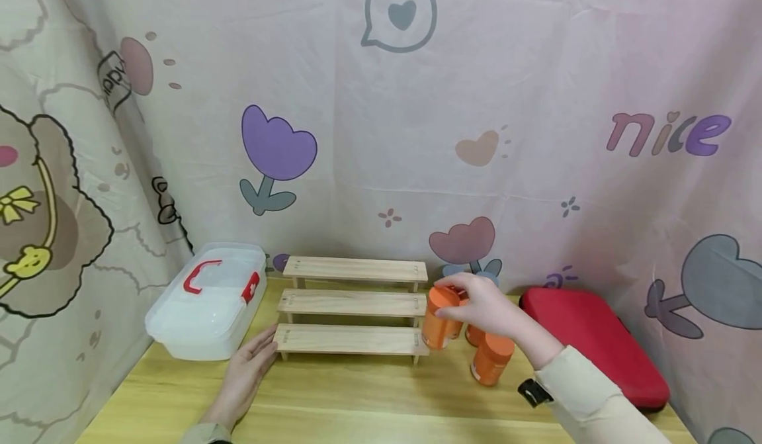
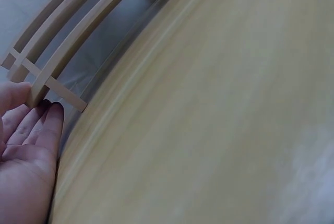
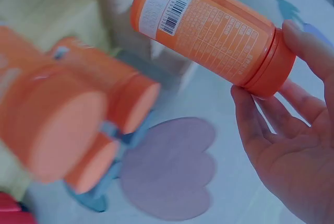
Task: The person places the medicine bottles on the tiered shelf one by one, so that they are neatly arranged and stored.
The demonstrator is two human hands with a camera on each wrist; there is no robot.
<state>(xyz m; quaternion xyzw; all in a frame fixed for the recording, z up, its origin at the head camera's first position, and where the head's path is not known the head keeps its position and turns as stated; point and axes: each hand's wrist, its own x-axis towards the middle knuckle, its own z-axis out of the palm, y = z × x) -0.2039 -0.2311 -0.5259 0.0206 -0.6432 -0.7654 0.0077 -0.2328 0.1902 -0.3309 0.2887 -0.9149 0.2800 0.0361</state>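
Observation:
A three-step wooden rack (image 1: 351, 304) stands on the table. At its left end my left hand (image 1: 244, 376) holds the lowest step, and in the left wrist view the thumb and fingertips sit on either side of the step's end (image 2: 39, 91). My right hand (image 1: 479, 302) grips an orange bottle (image 1: 437, 318) by its cap, just past the rack's right end. In the right wrist view the held bottle (image 3: 203, 25) shows a barcode and printed label. Several more orange bottles stand by the right hand, one nearer the front (image 1: 493, 359); others are partly hidden behind the hand.
A clear plastic box (image 1: 205, 305) with a red handle and red latch stands left of the rack. On the right lies a red zip case (image 1: 595, 345). A printed cloth (image 1: 369, 100) hangs behind the wooden table (image 1: 357, 398).

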